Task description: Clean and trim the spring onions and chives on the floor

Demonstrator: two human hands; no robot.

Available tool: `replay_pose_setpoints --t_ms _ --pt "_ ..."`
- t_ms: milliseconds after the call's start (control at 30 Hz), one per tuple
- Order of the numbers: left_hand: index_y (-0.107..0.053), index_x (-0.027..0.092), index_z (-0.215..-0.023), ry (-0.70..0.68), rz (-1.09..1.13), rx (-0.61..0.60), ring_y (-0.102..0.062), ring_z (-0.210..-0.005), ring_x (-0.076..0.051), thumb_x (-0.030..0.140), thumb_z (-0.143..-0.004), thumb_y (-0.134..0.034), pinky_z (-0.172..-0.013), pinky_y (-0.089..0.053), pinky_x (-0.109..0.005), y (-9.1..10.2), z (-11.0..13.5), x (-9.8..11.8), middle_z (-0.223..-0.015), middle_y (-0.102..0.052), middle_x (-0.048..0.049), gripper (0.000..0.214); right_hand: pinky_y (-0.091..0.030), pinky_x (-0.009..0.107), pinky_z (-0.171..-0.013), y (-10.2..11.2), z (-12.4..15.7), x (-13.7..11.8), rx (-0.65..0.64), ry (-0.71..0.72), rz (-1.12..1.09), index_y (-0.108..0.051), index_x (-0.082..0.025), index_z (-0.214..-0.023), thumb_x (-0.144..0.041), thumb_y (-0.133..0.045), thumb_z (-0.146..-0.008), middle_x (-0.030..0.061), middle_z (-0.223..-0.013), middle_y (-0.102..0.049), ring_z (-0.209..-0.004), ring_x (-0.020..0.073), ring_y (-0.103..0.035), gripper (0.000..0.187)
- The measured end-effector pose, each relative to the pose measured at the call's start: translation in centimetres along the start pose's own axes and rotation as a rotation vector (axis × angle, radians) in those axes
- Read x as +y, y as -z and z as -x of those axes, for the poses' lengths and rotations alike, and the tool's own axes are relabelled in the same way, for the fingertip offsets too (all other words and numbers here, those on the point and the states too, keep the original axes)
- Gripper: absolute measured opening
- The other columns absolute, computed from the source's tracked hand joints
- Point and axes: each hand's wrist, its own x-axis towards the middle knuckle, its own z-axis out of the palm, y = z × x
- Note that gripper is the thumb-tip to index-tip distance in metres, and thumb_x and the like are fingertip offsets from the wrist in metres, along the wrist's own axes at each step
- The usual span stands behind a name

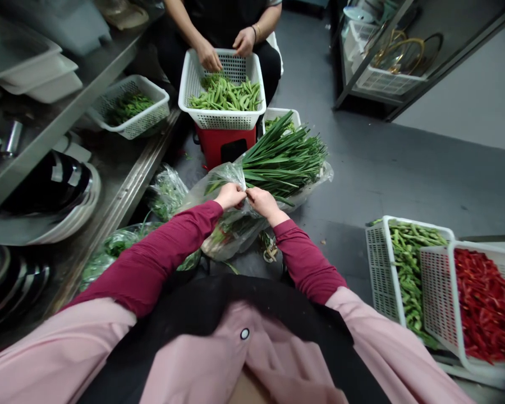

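Dead ctr, a leafy bunch [286, 160] is lying part in a plastic bag [212, 182]; just behind, veg [229, 96] is sitting in a basket [223, 119] atop a box [210, 148], second basket [297, 115] standing R. Shelf [67, 119] is running along L w/ tubs [53, 84] on it. Near R, inner basket [385, 269] is standing beside outer basket [438, 297], chillies [483, 303] sitting in the latter; rear R, a rack [374, 53] is standing.
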Motion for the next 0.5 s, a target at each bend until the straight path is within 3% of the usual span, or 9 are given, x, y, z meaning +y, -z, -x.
replay_pose_setpoints --t_ms 133,267,400,500 --pt "-0.051 0.016 -0.062 0.103 0.28 0.048 -0.058 -0.041 -0.016 0.014 -0.069 -0.056 -0.044 -0.048 -0.025 -1.0 0.7 -0.1 -0.045 -0.054 -0.0015 0.009 -0.042 0.025 -0.078 0.1 0.1 -0.5 0.095 -0.095 -0.05 -0.062 -0.015 -0.1 -0.017 -0.045 -0.087 0.0091 -0.095 -0.063 -0.085 0.0174 -0.057 0.021" --pt "-0.051 0.014 -0.066 0.157 0.433 0.008 -0.055 -0.041 -0.012 0.012 -0.07 -0.052 -0.045 -0.049 -0.024 -1.1 1.2 -0.9 -0.052 -0.053 0.0004 0.005 -0.041 0.026 -0.075 -0.3 0.0 -0.4 0.142 -0.178 -0.189 -0.06 -0.016 -0.081 -0.017 -0.046 -0.076 0.0056 -0.082 -0.06 -0.078 0.0172 -0.053 0.015" --pt "-0.054 0.013 -0.076 0.078 0.426 -0.059 -0.055 -0.044 -0.01 0.011 -0.071 -0.053 -0.044 -0.048 -0.021 -1.3 1.3 -1.5 -0.059 -0.056 0.0015 0.006 -0.039 0.025 -0.066 -1.1 -0.6 0.4 0.156 -0.359 -0.612 -0.053 -0.017 -0.066 -0.02 -0.039 -0.07 0.0007 -0.065 -0.051 -0.066 0.0146 -0.047 0.015" --pt "-0.051 0.014 -0.073 0.03 0.377 0.015 -0.053 -0.042 -0.008 0.011 -0.073 -0.054 -0.044 -0.046 -0.019 -1.8 0.9 -1.0 -0.056 -0.055 0.0024 0.004 -0.036 0.023 -0.058 -1.3 -0.9 1.0 0.108 -0.443 -0.94 -0.05 -0.018 -0.063 -0.024 -0.038 -0.065 -0.0023 -0.058 -0.043 -0.059 0.0125 -0.042 0.014"
